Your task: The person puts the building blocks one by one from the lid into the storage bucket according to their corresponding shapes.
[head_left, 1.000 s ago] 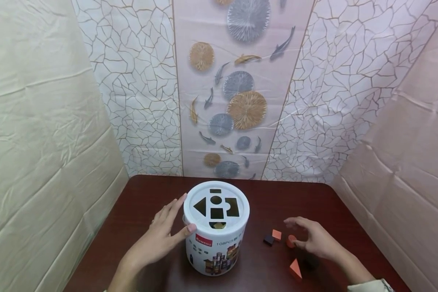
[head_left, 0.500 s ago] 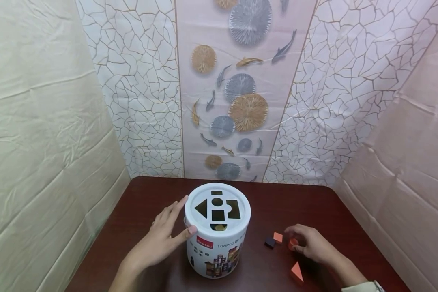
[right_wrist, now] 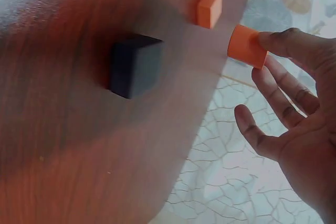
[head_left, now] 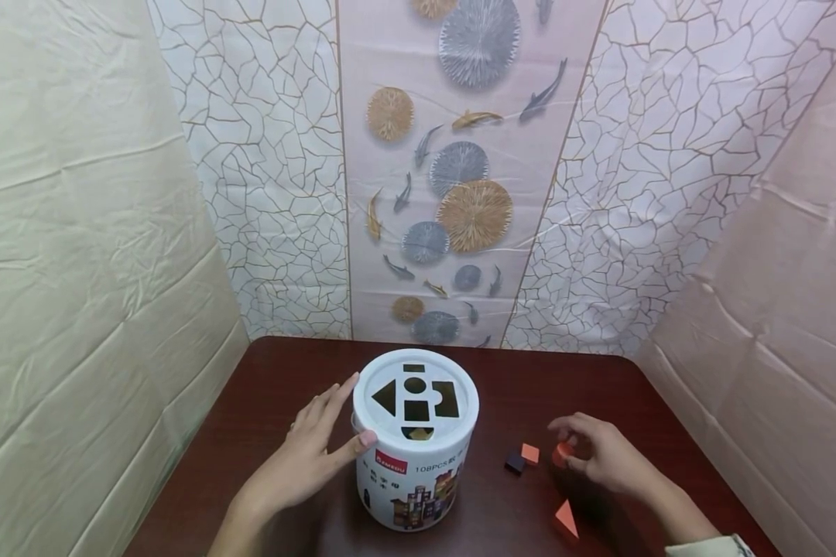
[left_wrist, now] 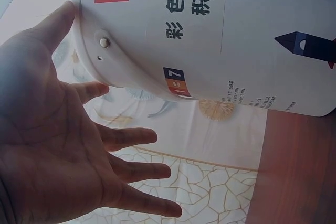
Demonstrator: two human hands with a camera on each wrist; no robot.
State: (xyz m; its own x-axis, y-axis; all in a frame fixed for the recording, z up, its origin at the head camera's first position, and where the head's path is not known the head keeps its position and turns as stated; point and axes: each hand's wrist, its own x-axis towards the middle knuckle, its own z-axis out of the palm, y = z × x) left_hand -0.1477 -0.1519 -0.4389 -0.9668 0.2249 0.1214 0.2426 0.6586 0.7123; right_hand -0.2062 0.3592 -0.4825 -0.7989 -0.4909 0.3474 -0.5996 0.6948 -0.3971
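A white lidded bucket [head_left: 372,483] stands upright on the table, with shaped cut-outs in its lid [head_left: 453,425]. My left hand [head_left: 306,456] is spread at the bucket's left side, thumb and forefinger against the lid's rim. In the left wrist view its other fingers stretch out straight beside the bucket's handle [left_wrist: 142,77]. On the right, my right hand [head_left: 609,460] pinches an orange cylinder block [right_wrist: 245,45] between thumb and fingers, raised over the table. A small orange block [head_left: 530,453] and a dark block [head_left: 515,463] lie just left of that hand.
An orange triangular block [head_left: 567,521] lies nearer the front. Another dark block [right_wrist: 135,66] sits on the dark red table [head_left: 306,360], showing in the right wrist view. Patterned cloth [head_left: 272,193] hangs behind the table and at both sides.
My right hand has closed its fingers on the orange cylinder block and lifted it from the table. My left hand stays at the bucket's rim. The head view has shifted slightly.
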